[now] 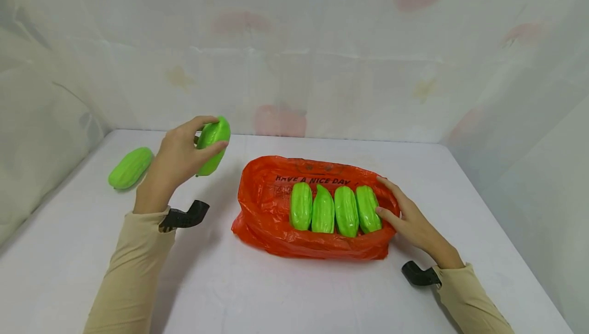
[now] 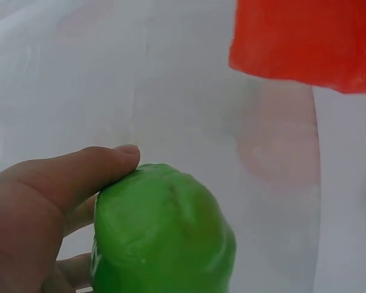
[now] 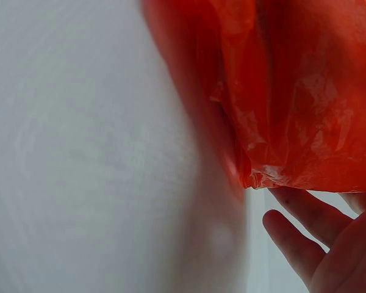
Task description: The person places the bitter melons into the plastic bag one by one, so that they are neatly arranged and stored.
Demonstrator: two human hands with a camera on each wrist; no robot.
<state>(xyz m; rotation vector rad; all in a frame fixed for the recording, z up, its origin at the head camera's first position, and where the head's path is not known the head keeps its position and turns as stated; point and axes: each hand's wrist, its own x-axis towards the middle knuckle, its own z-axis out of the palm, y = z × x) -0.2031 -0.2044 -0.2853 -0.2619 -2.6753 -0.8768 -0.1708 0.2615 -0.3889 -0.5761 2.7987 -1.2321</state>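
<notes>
My left hand (image 1: 177, 152) holds a glossy green ribbed gourd (image 1: 216, 139) above the back left of the table, thumb on one side and fingers on the other. In the left wrist view the gourd (image 2: 165, 232) fills the lower middle. A red plastic bag (image 1: 262, 231) lies with its mouth wide, several similar gourds (image 1: 323, 211) side by side within. My right hand (image 1: 411, 224) grips the bag's right rim, the thumb inside by the rightmost gourd (image 1: 368, 208). In the right wrist view, some fingers (image 3: 293, 244) show below the red plastic (image 3: 305, 122).
Another green gourd (image 1: 131, 168) lies on the white table (image 1: 276, 298) at the far left, behind the left forearm. A pale patterned sheet (image 1: 294, 78) hangs along the back edge, with pale sheets at both sides. A black curved piece is attached at each wrist.
</notes>
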